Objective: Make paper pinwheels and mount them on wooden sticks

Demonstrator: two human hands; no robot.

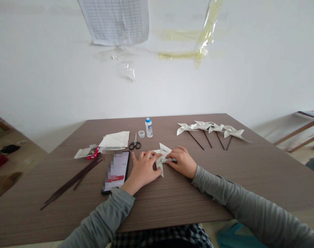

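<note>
A folded paper pinwheel [161,159] of printed white paper lies on the table between my two hands. My left hand [145,168] grips its left side, thumb at the lower blade and fingers over the left one. From the right, my right hand [183,161] pinches the blade on that side between thumb and fingers. Parts of the pinwheel are hidden under the fingers. Just left of my left hand lies a phone [118,170] with its screen lit. Black-handled scissors [135,144] rest beyond that hand.
A glue bottle [149,127] and a small clear cup [141,134] stand at the back. Paper sheets [115,140], an open red box [92,152] and thin dark sticks [71,181] lie left. Several finished pinwheels on sticks [203,125] lie back right on the brown table [250,165].
</note>
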